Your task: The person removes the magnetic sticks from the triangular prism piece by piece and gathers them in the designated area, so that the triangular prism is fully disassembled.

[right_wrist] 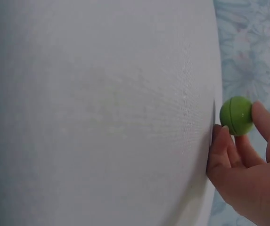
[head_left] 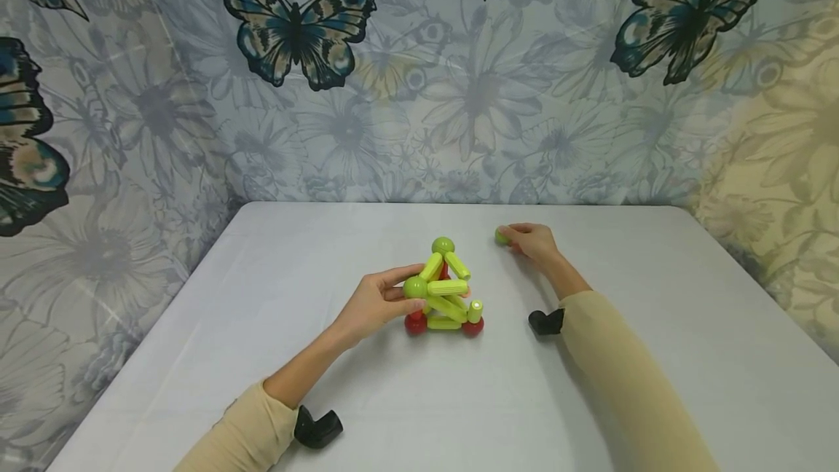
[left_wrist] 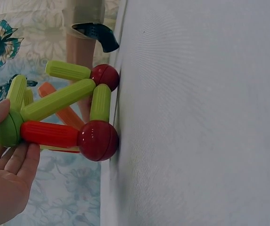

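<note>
My left hand [head_left: 383, 299] grips a green ball [left_wrist: 6, 128] at the left side of a structure built from coloured rods and balls. Red balls [head_left: 416, 323] form its base on the table, joined by a yellow-green rod [head_left: 444, 323]. Another green ball [head_left: 443, 245] tops it, with rods slanting down from it. One short rod [head_left: 475, 309] stands up from the right red ball with a free end. In the left wrist view a red rod [left_wrist: 50, 133] and an orange rod [left_wrist: 69, 116] show too. My right hand [head_left: 534, 242] pinches a loose green ball [right_wrist: 236, 116] between thumb and fingers, right of the structure.
A white table [head_left: 301, 239] lies under both hands, its far edge against a butterfly-patterned backdrop [head_left: 459, 115]. Black curved pieces stick out at the left sleeve [head_left: 318, 428] and the right sleeve [head_left: 546, 322].
</note>
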Action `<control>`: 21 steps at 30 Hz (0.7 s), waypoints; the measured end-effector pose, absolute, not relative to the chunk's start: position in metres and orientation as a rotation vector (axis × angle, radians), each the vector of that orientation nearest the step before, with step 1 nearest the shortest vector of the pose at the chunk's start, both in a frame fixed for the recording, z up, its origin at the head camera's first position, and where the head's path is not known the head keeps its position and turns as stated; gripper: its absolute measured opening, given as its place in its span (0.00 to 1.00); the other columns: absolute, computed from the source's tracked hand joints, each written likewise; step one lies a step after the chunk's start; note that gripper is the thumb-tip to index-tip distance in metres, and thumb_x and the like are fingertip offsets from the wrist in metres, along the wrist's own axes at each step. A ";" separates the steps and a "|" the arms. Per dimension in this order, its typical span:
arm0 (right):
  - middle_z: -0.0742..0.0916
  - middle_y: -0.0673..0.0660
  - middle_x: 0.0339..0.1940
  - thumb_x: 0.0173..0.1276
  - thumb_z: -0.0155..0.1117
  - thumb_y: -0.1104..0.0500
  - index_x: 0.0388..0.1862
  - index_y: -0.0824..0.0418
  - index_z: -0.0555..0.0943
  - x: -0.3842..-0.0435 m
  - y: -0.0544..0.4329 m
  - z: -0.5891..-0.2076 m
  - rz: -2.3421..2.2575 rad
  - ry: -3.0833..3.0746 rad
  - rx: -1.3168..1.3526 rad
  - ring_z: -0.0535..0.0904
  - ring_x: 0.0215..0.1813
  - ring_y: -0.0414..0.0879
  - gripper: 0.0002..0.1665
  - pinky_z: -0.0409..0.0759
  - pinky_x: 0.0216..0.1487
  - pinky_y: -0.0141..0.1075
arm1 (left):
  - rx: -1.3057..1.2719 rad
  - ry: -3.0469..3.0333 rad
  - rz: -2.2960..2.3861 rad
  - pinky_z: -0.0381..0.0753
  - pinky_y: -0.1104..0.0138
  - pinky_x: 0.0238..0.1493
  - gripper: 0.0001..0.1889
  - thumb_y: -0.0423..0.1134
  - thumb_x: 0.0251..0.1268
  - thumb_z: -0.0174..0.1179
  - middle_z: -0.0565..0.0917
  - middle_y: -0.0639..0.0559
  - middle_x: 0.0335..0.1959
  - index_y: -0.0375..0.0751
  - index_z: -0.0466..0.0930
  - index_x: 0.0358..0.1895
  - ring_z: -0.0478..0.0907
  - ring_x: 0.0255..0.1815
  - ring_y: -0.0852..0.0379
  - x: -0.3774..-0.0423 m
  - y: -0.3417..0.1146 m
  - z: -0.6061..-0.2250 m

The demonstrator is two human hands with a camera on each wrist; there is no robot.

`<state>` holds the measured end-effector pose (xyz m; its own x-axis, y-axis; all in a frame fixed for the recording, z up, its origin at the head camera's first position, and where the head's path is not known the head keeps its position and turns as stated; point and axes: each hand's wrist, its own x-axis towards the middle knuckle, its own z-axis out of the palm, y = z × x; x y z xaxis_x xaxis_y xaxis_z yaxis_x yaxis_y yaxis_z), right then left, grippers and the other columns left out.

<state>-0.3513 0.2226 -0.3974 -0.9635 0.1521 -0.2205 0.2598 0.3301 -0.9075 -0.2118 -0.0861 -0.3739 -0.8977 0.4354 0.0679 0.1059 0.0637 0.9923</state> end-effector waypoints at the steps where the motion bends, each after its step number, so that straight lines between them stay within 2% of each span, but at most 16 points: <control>1: 0.78 0.57 0.45 0.68 0.62 0.49 0.65 0.66 0.72 -0.352 0.222 -0.397 -1.722 2.489 0.383 0.73 0.37 0.41 0.32 0.75 0.41 0.29 | 0.549 2.095 1.915 0.79 0.62 0.49 0.30 0.31 0.59 0.66 0.70 0.44 0.66 0.41 0.70 0.67 0.77 0.56 0.50 -0.212 -0.086 -0.373; 7: 0.77 0.60 0.51 0.69 0.61 0.50 0.65 0.67 0.71 -0.356 0.220 -0.396 -1.724 2.518 0.369 0.73 0.42 0.44 0.31 0.74 0.46 0.31 | 0.547 2.112 1.910 0.79 0.62 0.50 0.30 0.31 0.59 0.66 0.69 0.44 0.66 0.42 0.70 0.67 0.77 0.56 0.50 -0.212 -0.086 -0.373; 15: 0.77 0.60 0.54 0.69 0.61 0.50 0.64 0.66 0.72 -0.362 0.216 -0.398 -1.696 2.544 0.361 0.73 0.42 0.43 0.30 0.73 0.43 0.30 | 0.548 2.102 1.915 0.79 0.63 0.50 0.30 0.31 0.59 0.66 0.69 0.44 0.66 0.41 0.70 0.67 0.77 0.56 0.50 -0.212 -0.086 -0.374; 21: 0.76 0.63 0.56 0.70 0.60 0.49 0.66 0.65 0.70 -0.362 0.217 -0.398 -1.633 2.571 0.283 0.73 0.44 0.46 0.31 0.74 0.44 0.34 | 0.543 2.102 1.912 0.80 0.63 0.49 0.30 0.31 0.59 0.66 0.70 0.45 0.65 0.41 0.70 0.66 0.77 0.56 0.50 -0.212 -0.085 -0.373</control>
<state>-0.3616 0.2174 -0.3983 -0.9795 0.1111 -0.1678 0.1991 0.4141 -0.8882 -0.2118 -0.0855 -0.3731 -0.8999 0.4312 0.0655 0.1060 0.0706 0.9919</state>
